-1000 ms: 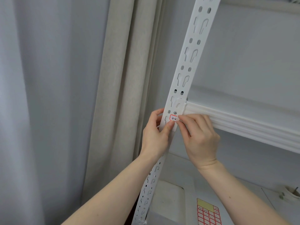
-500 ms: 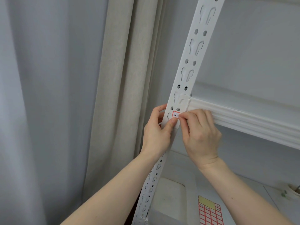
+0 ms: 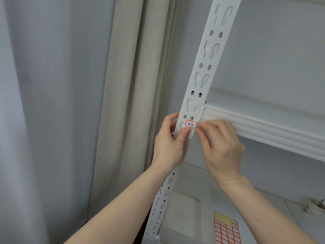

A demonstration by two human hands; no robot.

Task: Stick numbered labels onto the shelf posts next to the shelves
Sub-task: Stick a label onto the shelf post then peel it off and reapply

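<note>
Left hand grips the post, thumb pressing the label's lower edge; right hand pinches its right edge. The label, marked 2-2, sits just below the shelf joint. Step: positioning. Next, probably: smoothing it flat.

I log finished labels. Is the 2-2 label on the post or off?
On: the label lies flat against the post beside the shelf, left hand's thumb beneath, right hand at its edge.

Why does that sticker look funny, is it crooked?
A little. The label sits slightly tilted on the shelf post, partly over a slot. The left hand thumb and right hand fingertips are on it. Nothing looks torn or broken.
</note>
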